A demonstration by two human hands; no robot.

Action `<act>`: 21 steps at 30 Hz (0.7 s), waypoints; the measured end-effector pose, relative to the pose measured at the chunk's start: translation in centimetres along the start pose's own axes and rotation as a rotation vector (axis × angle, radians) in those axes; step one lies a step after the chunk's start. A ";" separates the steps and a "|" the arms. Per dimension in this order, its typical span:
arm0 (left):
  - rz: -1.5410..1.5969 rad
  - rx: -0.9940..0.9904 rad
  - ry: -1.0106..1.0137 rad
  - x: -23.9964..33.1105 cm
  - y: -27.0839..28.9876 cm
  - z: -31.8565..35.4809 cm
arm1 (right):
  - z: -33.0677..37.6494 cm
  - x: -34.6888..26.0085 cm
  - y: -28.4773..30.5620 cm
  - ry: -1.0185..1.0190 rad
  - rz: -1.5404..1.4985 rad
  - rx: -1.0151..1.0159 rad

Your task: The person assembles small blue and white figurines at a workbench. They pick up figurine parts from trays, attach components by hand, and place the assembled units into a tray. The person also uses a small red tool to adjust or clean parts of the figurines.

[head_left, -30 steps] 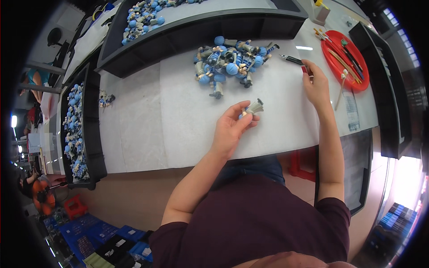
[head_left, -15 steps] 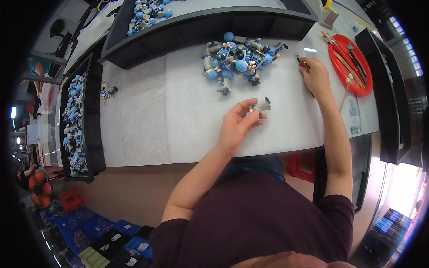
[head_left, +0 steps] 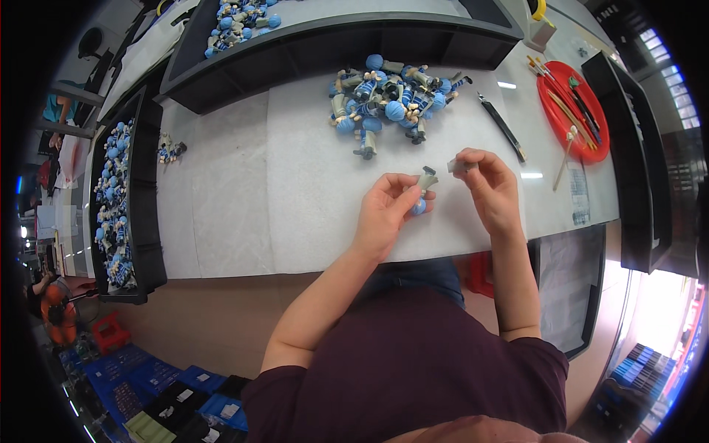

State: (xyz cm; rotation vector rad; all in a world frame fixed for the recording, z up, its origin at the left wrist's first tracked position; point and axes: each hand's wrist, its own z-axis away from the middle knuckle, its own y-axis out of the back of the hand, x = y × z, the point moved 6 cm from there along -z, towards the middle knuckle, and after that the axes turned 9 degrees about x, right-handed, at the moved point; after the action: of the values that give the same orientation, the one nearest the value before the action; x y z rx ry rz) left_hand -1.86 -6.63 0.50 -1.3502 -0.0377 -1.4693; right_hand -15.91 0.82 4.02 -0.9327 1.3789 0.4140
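Clamping blue-capped figurine in left hand, over white tabletop. Pinching small grey piece in right hand, just right of figurine's feet. Near figurine pile and 1 craft knife, left of red brush tray.

The right fingers have left the black tool, nearing the figurine.

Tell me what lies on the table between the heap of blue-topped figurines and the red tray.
A pen-shaped black tool with a metallic tip lies between the figurine heap and the red tray, touching neither, in the head view.
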 end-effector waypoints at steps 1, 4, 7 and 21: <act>0.005 0.003 0.002 0.0 0.0 0.0 | 0.4 -0.3 -0.1 0.029 0.062 -0.007; 0.009 -0.002 -0.001 0.0 0.0 0.0 | 0.9 -0.6 -0.3 0.085 0.188 -0.038; 0.010 -0.007 -0.005 0.0 0.1 0.0 | 1.1 -1.0 -0.7 0.084 0.195 -0.006; -0.096 0.014 -0.037 -0.3 0.0 -0.1 | 1.3 -0.5 -1.6 0.134 0.427 0.152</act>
State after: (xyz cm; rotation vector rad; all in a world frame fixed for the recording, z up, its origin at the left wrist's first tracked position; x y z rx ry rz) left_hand -1.99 -6.47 0.22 -1.3800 -0.1384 -1.5218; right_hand -13.98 0.93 4.89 -0.5454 1.7129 0.5660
